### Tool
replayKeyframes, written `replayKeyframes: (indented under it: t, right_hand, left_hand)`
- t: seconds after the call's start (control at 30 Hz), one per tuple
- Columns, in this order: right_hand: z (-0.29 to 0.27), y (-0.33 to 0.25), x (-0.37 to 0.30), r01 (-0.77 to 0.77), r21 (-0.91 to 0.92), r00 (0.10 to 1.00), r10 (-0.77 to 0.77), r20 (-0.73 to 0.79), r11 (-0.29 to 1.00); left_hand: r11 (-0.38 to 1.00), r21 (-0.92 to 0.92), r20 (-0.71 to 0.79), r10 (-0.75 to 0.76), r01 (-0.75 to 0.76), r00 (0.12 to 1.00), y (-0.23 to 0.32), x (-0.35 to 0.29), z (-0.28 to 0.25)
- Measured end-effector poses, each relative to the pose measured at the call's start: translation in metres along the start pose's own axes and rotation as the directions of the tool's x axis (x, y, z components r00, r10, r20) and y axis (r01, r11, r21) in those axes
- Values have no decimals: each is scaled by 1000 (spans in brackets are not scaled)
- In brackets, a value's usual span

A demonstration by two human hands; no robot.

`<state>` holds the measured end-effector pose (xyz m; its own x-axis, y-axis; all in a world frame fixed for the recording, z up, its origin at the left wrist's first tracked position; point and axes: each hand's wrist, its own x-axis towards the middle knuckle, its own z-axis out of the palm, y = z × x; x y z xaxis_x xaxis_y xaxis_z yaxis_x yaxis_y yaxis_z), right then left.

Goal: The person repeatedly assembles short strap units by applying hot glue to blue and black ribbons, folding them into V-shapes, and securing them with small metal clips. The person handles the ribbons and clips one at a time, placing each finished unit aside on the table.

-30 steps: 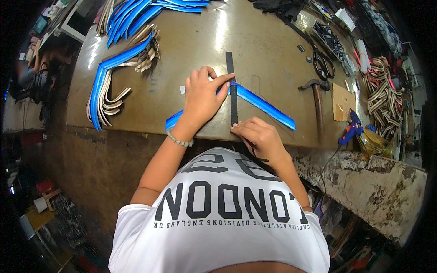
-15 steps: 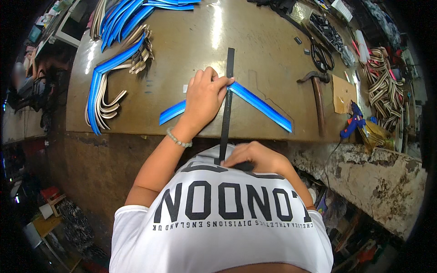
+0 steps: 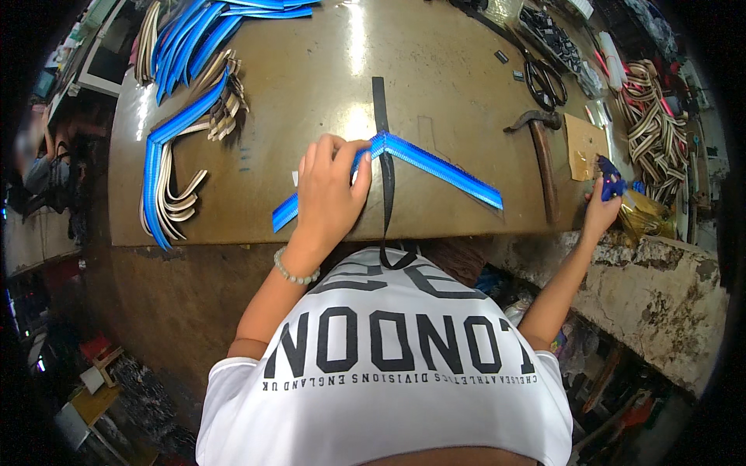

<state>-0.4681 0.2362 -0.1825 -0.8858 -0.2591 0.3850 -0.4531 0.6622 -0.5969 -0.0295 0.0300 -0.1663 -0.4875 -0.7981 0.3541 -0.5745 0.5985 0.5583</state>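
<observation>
A blue ribbed strap (image 3: 443, 172), bent to a peak in its middle, lies flat near the table's front edge. My left hand (image 3: 332, 182) grips and presses its left half, thumb and forefinger close to the peak. Beneath the peak passes a narrow black strap (image 3: 379, 105), whose front end hangs over the edge in a loop against my shirt. Far to the right, my right hand (image 3: 601, 210) is closed round the handle of a blue glue gun (image 3: 611, 179); the fingers partly hide it.
Left on the table (image 3: 287, 62) lie bundles of blue straps (image 3: 153, 182) and beige straps (image 3: 185, 200). A hammer (image 3: 542, 163), scissors (image 3: 544, 81), a brown card (image 3: 584, 147) and a box of small black parts (image 3: 548, 35) stand right. Striped straps (image 3: 653, 128) pile beyond.
My right hand has left the black strap's lower end and moved right to take hold of the glue gun. My left hand has slid slightly left and down, uncovering the blue strap's peak.
</observation>
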Motion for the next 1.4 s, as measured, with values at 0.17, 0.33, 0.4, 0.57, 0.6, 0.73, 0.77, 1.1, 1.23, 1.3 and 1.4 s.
replayKeyframes:
  t: [0.17, 0.33, 0.4, 0.57, 0.6, 0.73, 0.77, 1.1, 1.23, 1.3, 1.4]
  right_hand:
    - [-3, -153, -66, -6, 516, 818, -292, 495, 856]
    - [25, -222, -112, 294, 507, 441, -586, 680, 810]
    - [32, -233, -114, 298, 553, 427, -627, 652, 778]
    - [36, -246, -114, 347, 504, 363, -608, 706, 791]
    - [37, -246, -114, 351, 493, 360, -601, 714, 796]
    - [32, -242, -120, 356, 514, 362, -622, 694, 781]
    - [28, -241, -121, 357, 512, 348, -619, 704, 782]
    - [-7, -147, -87, -39, 503, 725, -322, 609, 864]
    - [-4, -64, -27, -48, 116, 997, 55, -61, 992]
    - [-28, -59, -18, -159, -429, 970, 221, 100, 889]
    - [-60, -108, -43, -27, -634, 905, 288, 312, 773]
  left_hand:
    - [999, 20, -21, 38, -37, 999, -5, -8, 7]
    - [1000, 10, -31, 24, -24, 999, -7, -8, 9]
    - [999, 13, -46, 37, -37, 998, -7, -8, 8]
    - [1000, 9, -35, 11, -11, 999, -6, -8, 10]
    - [1000, 14, -42, 22, -22, 999, -6, -8, 10]
    - [998, 27, -60, 51, -49, 997, -7, -8, 10]
    - [999, 23, -60, 50, -49, 997, -7, -8, 10]
    - [997, -78, -48, -3, -1, 999, -6, -9, 6]
    - [745, -663, -7, -105, 74, 994, -9, 3, -13]
    - [11, -964, 261, -115, 264, 958, -7, 10, -25]
    - [-427, -840, 346, 51, 333, 937, 2, 22, -34]
